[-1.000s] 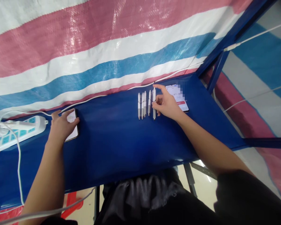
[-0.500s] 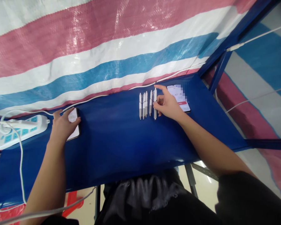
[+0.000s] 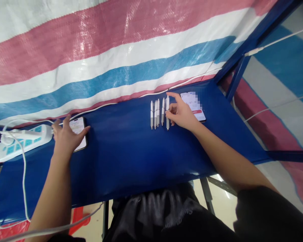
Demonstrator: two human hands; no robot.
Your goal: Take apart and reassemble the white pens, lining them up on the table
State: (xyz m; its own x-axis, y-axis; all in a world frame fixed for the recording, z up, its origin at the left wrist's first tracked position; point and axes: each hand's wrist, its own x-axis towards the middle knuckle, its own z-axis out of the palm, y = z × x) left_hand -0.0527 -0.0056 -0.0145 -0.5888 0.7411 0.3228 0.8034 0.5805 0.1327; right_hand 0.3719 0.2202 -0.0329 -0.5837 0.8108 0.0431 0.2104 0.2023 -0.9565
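My left hand (image 3: 65, 137) is open, fingers spread over a phone (image 3: 80, 129) with a lit screen. The thumb lies across the phone's right edge, while the fingertips reach to its left. On the blue table, several white pens with grey grips (image 3: 155, 114) lie side by side, roughly parallel. My right hand (image 3: 179, 111) is closed on the rightmost pen (image 3: 168, 123), index finger at its top end and thumb at its middle. A second phone (image 3: 200, 116) lies just beyond that hand, partly covered by it, with a red button on its screen.
A white power strip (image 3: 30, 141) with plugs and cables sits on the left of the blue table (image 3: 126, 158). One white cable (image 3: 96, 108) runs along the back edge against a striped tarp (image 3: 131, 72). A blue metal frame (image 3: 236, 75) stands at the right.
My left hand has spread wider and shifted slightly left, uncovering more of the phone's screen. My right hand stays at the same pen, and the pens keep their places.
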